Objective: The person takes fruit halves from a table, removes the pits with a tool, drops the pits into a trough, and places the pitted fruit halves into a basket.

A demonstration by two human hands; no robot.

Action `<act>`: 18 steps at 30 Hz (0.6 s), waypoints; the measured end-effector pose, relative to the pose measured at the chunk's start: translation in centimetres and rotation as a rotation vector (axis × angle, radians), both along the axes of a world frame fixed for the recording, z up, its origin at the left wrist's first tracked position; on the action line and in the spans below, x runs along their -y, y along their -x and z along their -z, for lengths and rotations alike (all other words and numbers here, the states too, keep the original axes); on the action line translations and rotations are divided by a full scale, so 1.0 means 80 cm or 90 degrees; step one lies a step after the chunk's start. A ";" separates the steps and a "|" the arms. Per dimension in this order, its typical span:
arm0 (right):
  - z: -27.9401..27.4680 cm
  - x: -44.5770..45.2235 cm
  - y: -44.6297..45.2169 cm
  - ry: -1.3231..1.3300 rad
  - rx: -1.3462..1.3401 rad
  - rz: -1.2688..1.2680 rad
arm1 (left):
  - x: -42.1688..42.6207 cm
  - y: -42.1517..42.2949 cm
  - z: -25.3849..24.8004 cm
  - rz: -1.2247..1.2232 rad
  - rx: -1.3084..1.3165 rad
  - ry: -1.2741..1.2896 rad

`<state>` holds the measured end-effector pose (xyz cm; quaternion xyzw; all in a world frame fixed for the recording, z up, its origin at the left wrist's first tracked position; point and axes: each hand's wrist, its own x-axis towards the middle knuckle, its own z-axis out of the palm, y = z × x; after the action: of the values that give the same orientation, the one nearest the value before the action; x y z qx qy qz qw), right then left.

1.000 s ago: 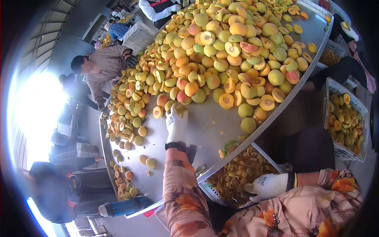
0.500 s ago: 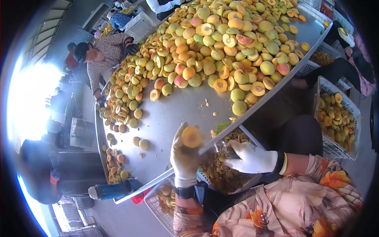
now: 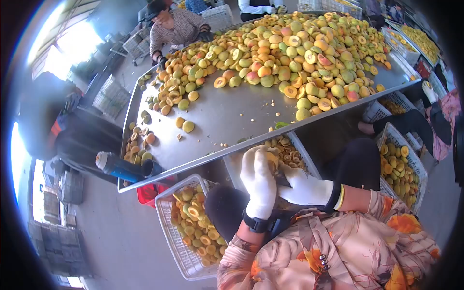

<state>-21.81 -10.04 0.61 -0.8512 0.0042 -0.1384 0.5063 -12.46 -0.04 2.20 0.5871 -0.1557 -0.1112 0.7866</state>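
My left hand (image 3: 258, 181), in a white glove, is closed around a yellow peach half (image 3: 274, 153), mostly covered by the fingers. Right against it is my right hand (image 3: 307, 190), also gloved, its fingers curled at the fruit. Half a second ago a small metal tool with a looped end showed in the right hand; now the hands hide it. Both hands are over a crate of pits and scraps (image 3: 292, 155), in front of the metal table's edge (image 3: 212, 155).
Whole and halved peaches (image 3: 270, 58) are heaped on the metal table. Crates of peach halves stand left (image 3: 166, 232) and right (image 3: 420, 186) of my knees. A blue bottle (image 3: 121, 166) stands near the table's left corner. A co-worker (image 3: 174, 29) works across the table; another person sits at right.
My left hand has brought the peach half from over the table edge down to my right hand, and the two now meet. The camera view has shifted, showing more of the left crate.
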 end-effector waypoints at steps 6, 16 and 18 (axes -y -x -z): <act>-0.065 -0.007 0.014 -0.242 -0.389 -0.089 | -0.019 0.010 -0.013 0.060 -0.032 0.134; -0.049 0.019 -0.005 -0.903 -0.459 -0.450 | -0.059 -0.039 -0.014 0.034 0.092 0.026; -0.029 0.040 -0.006 -0.801 -0.472 -0.340 | -0.114 -0.075 -0.010 -0.047 0.067 -0.107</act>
<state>-21.34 -13.21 2.96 -0.3668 0.0453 0.3103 0.8758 -6.49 9.05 3.01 0.6616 -0.1651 -0.0638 0.7286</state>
